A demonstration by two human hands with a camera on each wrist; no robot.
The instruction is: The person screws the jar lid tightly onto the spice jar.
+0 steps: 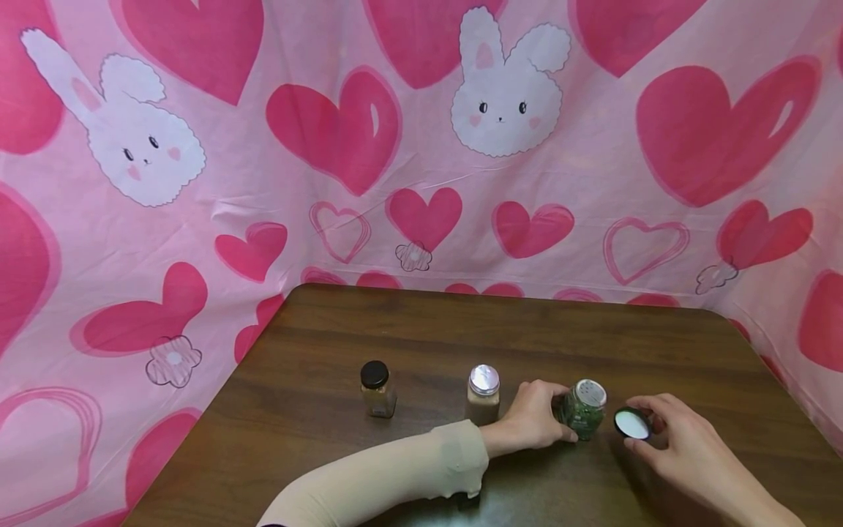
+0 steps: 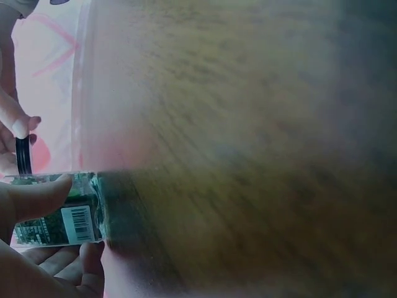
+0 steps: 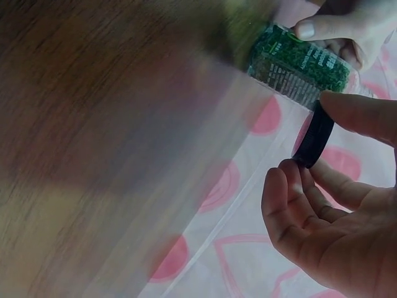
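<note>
A small glass spice jar of green dried herb flakes (image 1: 582, 419) stands on the table with its pale, perforated shaker top showing. My left hand (image 1: 532, 416) grips this jar from its left side, thumb and fingers around the glass; a barcode label (image 2: 78, 223) faces the left wrist view. Just right of the jar, my right hand (image 1: 691, 443) pinches a black jar lid (image 3: 315, 138) between thumb and fingertips. The lid is off the jar and tilted, its white inner face turned up in the head view.
To the left stands a black-capped jar (image 1: 378, 391) with brownish contents. Between it and my left hand is a jar of beige powder (image 1: 483, 402) with a shiny pale top, its base partly behind the wrist. A small dark object (image 1: 469, 503) shows below the sleeve. A pink heart-print cloth (image 1: 421, 161) hangs behind the table.
</note>
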